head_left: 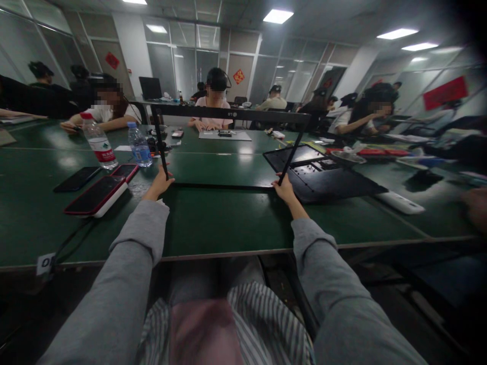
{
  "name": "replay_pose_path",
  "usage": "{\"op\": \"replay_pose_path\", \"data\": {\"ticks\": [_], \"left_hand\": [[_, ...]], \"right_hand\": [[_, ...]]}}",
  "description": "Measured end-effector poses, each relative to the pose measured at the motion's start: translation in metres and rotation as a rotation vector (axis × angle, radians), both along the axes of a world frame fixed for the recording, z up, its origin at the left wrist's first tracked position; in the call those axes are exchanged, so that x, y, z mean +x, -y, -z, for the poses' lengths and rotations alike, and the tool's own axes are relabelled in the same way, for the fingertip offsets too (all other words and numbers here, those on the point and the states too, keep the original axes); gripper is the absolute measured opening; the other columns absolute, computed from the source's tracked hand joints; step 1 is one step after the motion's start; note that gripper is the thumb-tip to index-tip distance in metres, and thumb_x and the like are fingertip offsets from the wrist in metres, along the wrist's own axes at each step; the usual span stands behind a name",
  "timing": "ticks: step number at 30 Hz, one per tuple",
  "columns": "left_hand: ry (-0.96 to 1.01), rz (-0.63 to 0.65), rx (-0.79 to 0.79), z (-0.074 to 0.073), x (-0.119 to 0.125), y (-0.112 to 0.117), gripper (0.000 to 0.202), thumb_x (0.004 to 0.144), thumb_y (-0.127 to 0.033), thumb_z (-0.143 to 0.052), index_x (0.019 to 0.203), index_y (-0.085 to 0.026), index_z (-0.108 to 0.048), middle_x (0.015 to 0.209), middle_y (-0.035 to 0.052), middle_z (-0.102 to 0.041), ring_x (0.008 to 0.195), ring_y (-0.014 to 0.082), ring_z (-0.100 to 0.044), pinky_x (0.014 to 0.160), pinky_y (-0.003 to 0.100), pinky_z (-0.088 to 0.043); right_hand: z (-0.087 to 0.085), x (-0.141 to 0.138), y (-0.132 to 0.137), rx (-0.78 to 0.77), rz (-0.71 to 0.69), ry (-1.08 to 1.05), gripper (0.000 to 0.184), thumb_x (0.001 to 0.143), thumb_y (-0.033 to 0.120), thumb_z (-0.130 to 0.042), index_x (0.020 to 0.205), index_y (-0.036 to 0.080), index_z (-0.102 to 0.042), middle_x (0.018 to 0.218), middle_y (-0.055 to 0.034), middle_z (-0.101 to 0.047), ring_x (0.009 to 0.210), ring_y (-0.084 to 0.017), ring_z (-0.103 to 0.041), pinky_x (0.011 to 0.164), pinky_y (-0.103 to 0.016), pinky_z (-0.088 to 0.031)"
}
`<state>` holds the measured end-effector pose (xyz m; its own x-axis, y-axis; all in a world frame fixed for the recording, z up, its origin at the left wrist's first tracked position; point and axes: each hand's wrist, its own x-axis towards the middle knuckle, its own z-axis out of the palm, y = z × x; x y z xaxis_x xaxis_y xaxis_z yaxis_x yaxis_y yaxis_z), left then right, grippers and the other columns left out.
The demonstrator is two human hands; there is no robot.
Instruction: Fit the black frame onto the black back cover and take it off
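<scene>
A thin black rectangular frame, like a screen bezel, stands upright on the green table. Its lower edge rests on the tabletop. My left hand is closed around the frame's left side bar near the bottom. My right hand is closed around the right side bar near its lower corner. Both arms wear grey sleeves and reach straight forward.
A flat black panel lies just right of the frame. Phones and two water bottles sit at the left. A white power strip lies at the right. Several people sit across and beside the table.
</scene>
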<state>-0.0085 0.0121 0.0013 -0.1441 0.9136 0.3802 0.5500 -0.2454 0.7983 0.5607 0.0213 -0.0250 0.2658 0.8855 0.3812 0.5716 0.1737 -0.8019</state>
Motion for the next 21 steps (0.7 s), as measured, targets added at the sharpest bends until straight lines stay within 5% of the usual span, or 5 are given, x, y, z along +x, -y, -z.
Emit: {"op": "replay_pose_path", "data": {"ticks": [21], "left_hand": [[-0.088, -0.079, -0.088, -0.005, 0.003, 0.009, 0.087, 0.085, -0.006, -0.069, 0.167, -0.018, -0.043, 0.101, 0.0068, -0.081, 0.099, 0.0294, -0.079, 0.111, 0.048, -0.055]], "right_hand": [[-0.015, -0.014, 0.014, 0.02, 0.02, 0.047, 0.045, 0.079, 0.035, -0.069, 0.122, 0.026, -0.06, 0.081, -0.0017, -0.067, 0.083, -0.029, -0.07, 0.1, -0.057, -0.059]]}}
